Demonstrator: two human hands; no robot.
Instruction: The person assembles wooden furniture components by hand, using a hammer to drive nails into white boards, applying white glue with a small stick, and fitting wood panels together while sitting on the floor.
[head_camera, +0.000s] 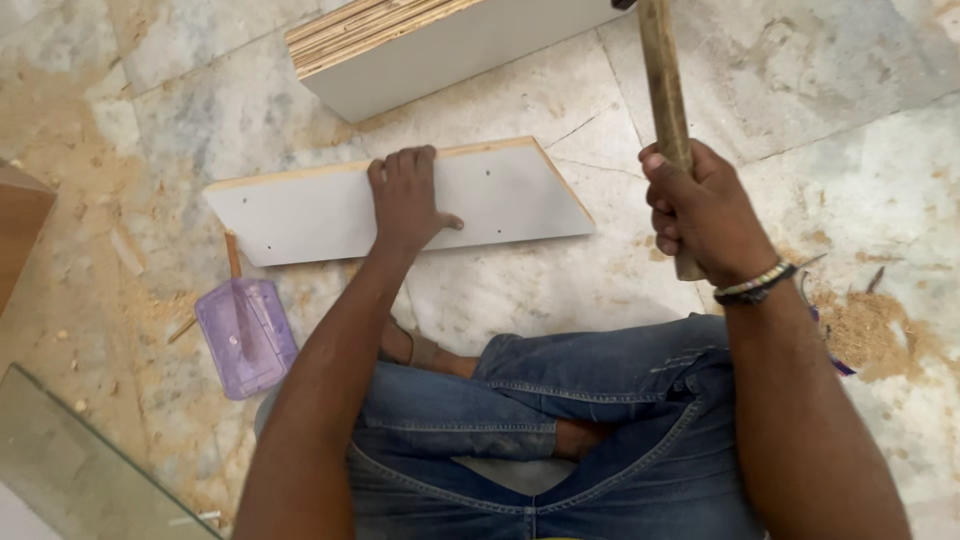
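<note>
The person sits cross-legged in blue jeans on a marble floor strewn with sawdust. The left hand lies palm down on a white laminated plywood board, fingers hooked over its far raw-wood edge and thumb spread out flat on the white face; the hand presses on the board rather than closing around it. This board lies flat on the floor straight ahead of the knees, its right end cut at a slant, with a few small holes showing in its face. The right hand is closed in a tight fist around a wooden hammer handle, which rises steeply toward the top edge of the view; the head of the tool is cut off there, so only the handle can be seen. A beaded bracelet circles that wrist. Beyond the flat board, well apart, sits a thicker white-faced plywood panel with layered edges. To the left of the knees lies a translucent purple plastic box, and a glass sheet fills the lower left corner.
</note>
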